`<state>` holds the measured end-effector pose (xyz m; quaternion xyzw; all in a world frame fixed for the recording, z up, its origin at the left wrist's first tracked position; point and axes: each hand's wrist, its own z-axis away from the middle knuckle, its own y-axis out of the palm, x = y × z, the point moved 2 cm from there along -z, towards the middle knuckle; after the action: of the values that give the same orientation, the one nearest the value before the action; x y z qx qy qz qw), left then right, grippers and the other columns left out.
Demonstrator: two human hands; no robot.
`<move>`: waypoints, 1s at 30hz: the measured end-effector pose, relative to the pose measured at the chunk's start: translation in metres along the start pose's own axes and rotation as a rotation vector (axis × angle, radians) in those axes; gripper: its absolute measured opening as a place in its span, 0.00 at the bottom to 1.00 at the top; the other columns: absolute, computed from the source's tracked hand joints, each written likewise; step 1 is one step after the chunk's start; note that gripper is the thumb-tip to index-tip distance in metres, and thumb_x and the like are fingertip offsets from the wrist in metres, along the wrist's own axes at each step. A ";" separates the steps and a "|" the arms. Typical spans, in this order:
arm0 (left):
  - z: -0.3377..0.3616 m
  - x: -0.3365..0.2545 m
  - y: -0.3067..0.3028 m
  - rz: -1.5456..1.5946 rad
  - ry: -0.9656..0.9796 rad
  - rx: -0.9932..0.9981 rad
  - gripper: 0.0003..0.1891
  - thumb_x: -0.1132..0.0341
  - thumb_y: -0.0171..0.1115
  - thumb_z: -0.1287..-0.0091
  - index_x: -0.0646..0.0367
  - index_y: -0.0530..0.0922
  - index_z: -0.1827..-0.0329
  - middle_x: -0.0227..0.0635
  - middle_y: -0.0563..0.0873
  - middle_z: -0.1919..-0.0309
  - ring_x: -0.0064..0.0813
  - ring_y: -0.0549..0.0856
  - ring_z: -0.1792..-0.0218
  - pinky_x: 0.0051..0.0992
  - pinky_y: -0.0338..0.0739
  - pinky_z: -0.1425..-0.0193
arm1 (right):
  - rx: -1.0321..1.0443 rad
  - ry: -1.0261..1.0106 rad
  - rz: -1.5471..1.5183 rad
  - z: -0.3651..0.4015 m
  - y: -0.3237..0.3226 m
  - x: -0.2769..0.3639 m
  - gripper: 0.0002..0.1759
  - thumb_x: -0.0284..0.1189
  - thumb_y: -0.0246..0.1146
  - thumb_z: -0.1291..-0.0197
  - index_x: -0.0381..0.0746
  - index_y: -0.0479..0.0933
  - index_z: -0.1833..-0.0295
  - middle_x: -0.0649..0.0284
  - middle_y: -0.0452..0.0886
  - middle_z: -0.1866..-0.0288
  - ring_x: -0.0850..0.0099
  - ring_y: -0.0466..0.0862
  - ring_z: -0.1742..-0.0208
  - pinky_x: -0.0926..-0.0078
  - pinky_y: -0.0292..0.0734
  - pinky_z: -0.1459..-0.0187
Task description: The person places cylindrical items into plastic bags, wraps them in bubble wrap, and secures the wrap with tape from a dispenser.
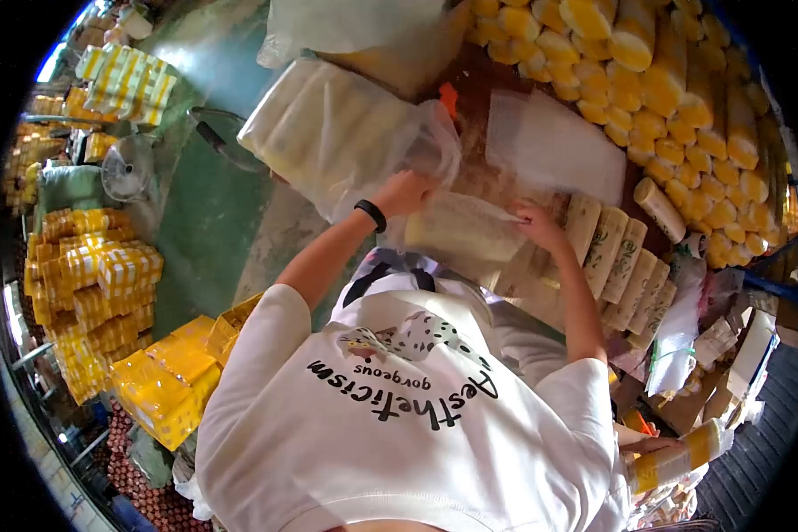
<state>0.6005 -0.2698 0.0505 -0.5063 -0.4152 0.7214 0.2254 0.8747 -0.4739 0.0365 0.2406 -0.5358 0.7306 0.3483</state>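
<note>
Yellow rolls (pixel 674 80) and pale packs (pixel 625 259) crowd right of the person (pixel 443 461), while a filled clear bag (pixel 319 133) lies ahead, slanting lengthwise away leftward, left hand (pixel 405 191) gripping it, right hand (pixel 541 225) pinching film (pixel 488 213).

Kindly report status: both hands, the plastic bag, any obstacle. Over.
Left hand at plastic bag. Right hand pinching clear plastic. Row of packs close by.

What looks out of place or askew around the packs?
One pack lies at a different angle from the neighbouring row of printed packs. Farther right, crumpled plastic and loose cardboard sit jumbled, unlike the neat rows. No spill is visible.
</note>
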 end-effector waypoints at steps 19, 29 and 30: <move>0.058 -0.067 -0.010 -0.395 0.342 -0.191 0.11 0.66 0.57 0.46 0.54 0.77 0.60 0.33 0.80 0.61 0.35 0.81 0.57 0.34 0.78 0.58 | -0.055 -0.455 0.458 0.044 -0.017 0.079 0.13 0.22 0.63 0.54 0.37 0.79 0.58 0.55 0.78 0.48 0.57 0.75 0.44 0.60 0.71 0.44; 0.096 -0.075 0.001 -0.454 0.377 -0.239 0.15 0.68 0.57 0.41 0.60 0.75 0.50 0.39 0.78 0.51 0.37 0.78 0.47 0.35 0.73 0.43 | -0.149 -0.272 0.438 0.053 0.029 0.049 0.14 0.17 0.61 0.60 0.35 0.76 0.62 0.55 0.78 0.55 0.56 0.78 0.55 0.62 0.75 0.53; 0.100 -0.069 0.003 -0.447 0.323 -0.171 0.16 0.68 0.57 0.41 0.60 0.75 0.50 0.40 0.79 0.51 0.38 0.78 0.47 0.35 0.73 0.42 | -0.155 -0.266 0.427 0.052 0.030 0.052 0.14 0.17 0.61 0.61 0.36 0.75 0.63 0.55 0.78 0.57 0.56 0.78 0.56 0.62 0.75 0.54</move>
<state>0.5362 -0.3605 0.0996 -0.5278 -0.5346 0.5261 0.3986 0.8176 -0.5162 0.0716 0.1886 -0.6698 0.7063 0.1302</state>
